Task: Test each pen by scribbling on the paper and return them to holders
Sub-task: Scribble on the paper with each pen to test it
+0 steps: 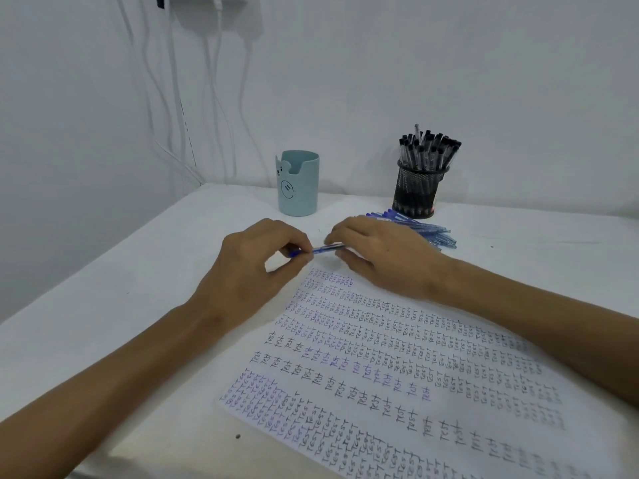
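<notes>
A blue pen [326,248] lies level between both hands, just beyond the top edge of the paper [397,368]. My left hand [252,267] pinches its capped blue end with thumb and fingertips. My right hand [383,254] grips the clear barrel at the other end. The paper is covered in rows of the word "test" in black and blue ink. A heap of blue pens [420,229] lies behind my right hand. A pale blue cup holder [298,183] stands at the back; no pens show above its rim. A black mesh holder [416,190] is packed with several black pens.
White cables [214,108] hang down the wall at the back left. The white table's left edge [103,261] runs diagonally from the back corner toward me. A small dark speck [238,436] sits on the table left of the paper.
</notes>
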The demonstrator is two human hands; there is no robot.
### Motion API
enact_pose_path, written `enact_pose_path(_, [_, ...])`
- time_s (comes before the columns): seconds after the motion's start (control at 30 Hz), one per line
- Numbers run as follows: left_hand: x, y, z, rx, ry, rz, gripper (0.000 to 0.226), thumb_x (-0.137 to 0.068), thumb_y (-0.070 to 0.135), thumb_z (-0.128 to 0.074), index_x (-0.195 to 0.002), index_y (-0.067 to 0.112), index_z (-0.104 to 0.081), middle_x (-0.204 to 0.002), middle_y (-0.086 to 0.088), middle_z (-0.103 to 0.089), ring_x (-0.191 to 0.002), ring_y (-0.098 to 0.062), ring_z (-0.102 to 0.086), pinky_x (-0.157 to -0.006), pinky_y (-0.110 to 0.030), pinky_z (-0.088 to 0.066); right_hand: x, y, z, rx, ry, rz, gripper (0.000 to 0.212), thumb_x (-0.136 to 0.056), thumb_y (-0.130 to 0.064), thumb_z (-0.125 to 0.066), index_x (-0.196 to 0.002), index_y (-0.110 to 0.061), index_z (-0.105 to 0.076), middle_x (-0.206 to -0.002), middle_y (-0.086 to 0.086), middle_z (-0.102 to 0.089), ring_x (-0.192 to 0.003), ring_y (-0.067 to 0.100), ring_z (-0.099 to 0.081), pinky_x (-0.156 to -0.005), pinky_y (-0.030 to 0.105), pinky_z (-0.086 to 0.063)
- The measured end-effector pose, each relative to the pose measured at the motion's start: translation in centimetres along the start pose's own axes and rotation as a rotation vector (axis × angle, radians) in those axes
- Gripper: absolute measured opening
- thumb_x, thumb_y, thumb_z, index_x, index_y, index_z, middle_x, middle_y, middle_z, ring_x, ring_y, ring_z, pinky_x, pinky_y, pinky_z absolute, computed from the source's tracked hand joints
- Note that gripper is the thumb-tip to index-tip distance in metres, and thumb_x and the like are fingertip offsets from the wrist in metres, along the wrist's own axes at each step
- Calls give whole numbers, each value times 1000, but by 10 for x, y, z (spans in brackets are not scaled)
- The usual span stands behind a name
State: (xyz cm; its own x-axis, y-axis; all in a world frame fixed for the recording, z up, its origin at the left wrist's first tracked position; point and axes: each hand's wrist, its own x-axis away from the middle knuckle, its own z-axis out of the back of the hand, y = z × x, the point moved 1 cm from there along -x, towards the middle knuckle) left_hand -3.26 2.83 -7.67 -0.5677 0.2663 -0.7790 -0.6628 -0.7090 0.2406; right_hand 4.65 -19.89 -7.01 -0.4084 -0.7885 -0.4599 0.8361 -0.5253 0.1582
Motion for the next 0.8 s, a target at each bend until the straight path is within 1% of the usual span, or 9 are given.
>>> enact_pose_path(0.13, [0, 2, 0, 69, -19, -12, 27, -92, 28, -76, -109, 6, -71, -106, -1, -72, -90, -12, -70, -85, -29, -59, 2, -2, 4, -66, 57, -41, 20, -105, -24, -42, -110, -11, -57, -98, 1, -60, -85, 17, -50, -71, 38, -47])
enact_pose_path(0.2, [1, 4, 0, 123, -54, 25, 38, -95, 36, -69, -120, 7, -68, -115, 1, -70, -98, -11, -70, -88, -31, -59, 3, 1, 8, -95, 90, -119, 29, -105, -42, -43, -95, -17, -52, -88, -5, -53, -80, 14, -43, -69, 32, -40])
enact_pose_path(0.27, [2, 4, -1, 154, -118, 57, 42, -96, 38, -63, -126, 9, -64, -120, 4, -68, -104, -11, -68, -91, -30, -58, 3, 5, 12, -124, 87, -223, 52, -97, -70, -39, -83, -20, -46, -81, -8, -49, -80, 14, -40, -69, 27, -35])
enact_pose_path(0.33, [4, 2, -2, 132, -202, 59, 40, -97, 40, -61, -126, 14, -63, -120, 8, -67, -107, -8, -65, -93, -28, -55, 3, 10, 12, -162, 99, -293, 63, -90, -80, -36, -72, -20, -41, -72, -7, -45, -75, 14, -38, -66, 26, -31])
enact_pose_path(0.43, [6, -2, -4, 71, -324, 57, 38, -97, 47, -58, -127, 24, -61, -121, 14, -65, -110, -1, -61, -95, -24, -50, 3, 13, 11, -242, 139, -347, 58, -91, -71, -37, -66, -19, -38, -65, -7, -39, -68, 10, -36, -63, 28, -25])
enact_pose_path(0.57, [7, -4, -4, 43, -389, 45, 39, -98, 49, -58, -130, 26, -60, -124, 16, -63, -114, 3, -57, -97, -24, -47, 4, 14, 12, -419, 215, -343, 62, -96, -68, -38, -67, -13, -42, -62, 3, -43, -60, 17, -39, -58, 37, -34])
enact_pose_path(0.7, [8, -2, -3, 62, -426, 29, 39, -100, 48, -58, -131, 25, -60, -128, 16, -62, -120, 0, -58, -101, -30, -48, 4, 12, 12, -683, 221, -384, 78, -93, -74, -43, -79, 1, -55, -76, 19, -58, -64, 23, -53, -57, 36, -46])
enact_pose_path(0.77, [7, -2, -3, 68, -452, 11, 38, -100, 47, -58, -131, 25, -60, -130, 15, -62, -121, -3, -58, -102, -35, -49, 4, 12, 12, -833, 228, -446, 73, -91, -69, -52, -82, 3, -57, -84, 23, -60, -65, 23, -57, -54, 36, -48])
enact_pose_path(0.8, [7, -2, -3, 67, -467, 4, 39, -100, 48, -58, -131, 25, -61, -131, 15, -61, -122, -4, -58, -102, -36, -49, 3, 12, 12, -896, 246, -488, 64, -94, -63, -52, -80, -1, -61, -86, 20, -62, -67, 16, -59, -54, 35, -47])
